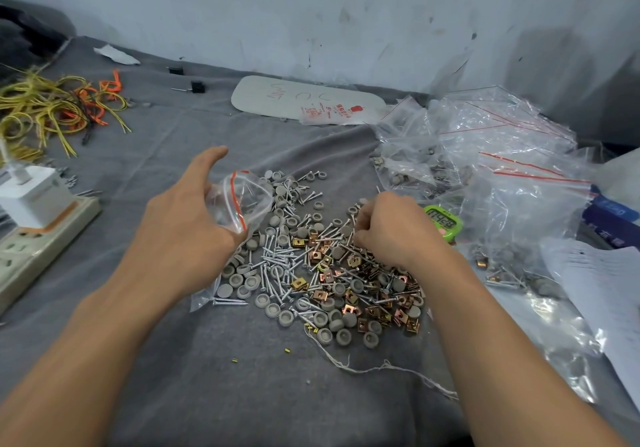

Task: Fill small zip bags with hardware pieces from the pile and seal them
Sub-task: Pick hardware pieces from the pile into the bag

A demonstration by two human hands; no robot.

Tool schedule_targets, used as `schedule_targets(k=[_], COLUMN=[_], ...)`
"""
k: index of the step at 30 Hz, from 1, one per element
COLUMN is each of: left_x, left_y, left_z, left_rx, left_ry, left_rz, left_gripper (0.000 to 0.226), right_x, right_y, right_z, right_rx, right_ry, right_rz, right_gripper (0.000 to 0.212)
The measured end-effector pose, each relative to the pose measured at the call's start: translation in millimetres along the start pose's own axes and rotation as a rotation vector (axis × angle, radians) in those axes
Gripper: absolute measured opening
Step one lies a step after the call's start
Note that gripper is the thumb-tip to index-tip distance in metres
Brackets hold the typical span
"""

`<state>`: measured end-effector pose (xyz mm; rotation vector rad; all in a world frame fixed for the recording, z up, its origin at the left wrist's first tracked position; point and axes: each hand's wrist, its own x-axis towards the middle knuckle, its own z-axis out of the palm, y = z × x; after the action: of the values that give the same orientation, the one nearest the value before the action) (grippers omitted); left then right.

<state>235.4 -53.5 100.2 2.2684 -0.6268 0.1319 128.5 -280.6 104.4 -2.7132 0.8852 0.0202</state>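
On my feed the left hand (180, 224) holds a small zip bag (242, 200). The fingers are curled round its far side and show blurred through the clear plastic, while the thumb (214, 152) sticks out straight, away from the bag. The bag's mouth, edged with a red zip strip, gapes open towards me. I cannot tell whether anything lies inside it. The bag hangs just above the near-left edge of the pile (311, 273), right beside those fingers.

The right hand (394, 235) is knuckles-up on the far right part of the pile, fingers curled tightly down among the pieces. The fingertips are hidden under the hand, so I cannot tell if they have pinched anything.

The pile spreads between and below both hands on a grey cloth (242, 394). The silver screws (277, 256) lie mostly under the left fingers, with grey caps (239, 280) around them. The brass clips (349, 294) cluster beneath the right fingers.

Just beyond the right knuckles sits a green timer (444, 222). Past it, well to the right of those fingers, is a heap of clear bags (502, 155), some of them holding hardware. A sheet of paper (602, 294) lies at the far right edge. A white thread (363, 368) trails across the cloth on the near side of the pile.

Well to the left of the left hand there is a power strip (38, 249) with a white charger (31, 193) plugged in. Beyond that lies a tangle of yellow and orange wires (45, 110).
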Motion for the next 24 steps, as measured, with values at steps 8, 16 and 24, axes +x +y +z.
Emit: schedule_targets(k=[8, 16, 24], left_x=[0.3, -1.5, 0.3], left_y=[-1.5, -2.2, -5.7], left_z=[-0.3, -1.0, -0.4], left_rx=[0.0, -0.003, 0.007], left_ry=[-0.005, -0.021, -0.019], left_rz=[0.002, 0.006, -0.001], left_gripper=[0.088, 0.089, 0.091], right_x=[-11.9, -15.2, -9.9], right_y=[-27.4, -25.7, -28.5], right_z=[9.8, 11.8, 18.0], right_rx=[-0.188, -0.298, -0.27], right_ry=[-0.149, -0.129, -0.129], right_rz=[-0.008, -0.054, -0.134], right_gripper=[0.032, 0.017, 0.009])
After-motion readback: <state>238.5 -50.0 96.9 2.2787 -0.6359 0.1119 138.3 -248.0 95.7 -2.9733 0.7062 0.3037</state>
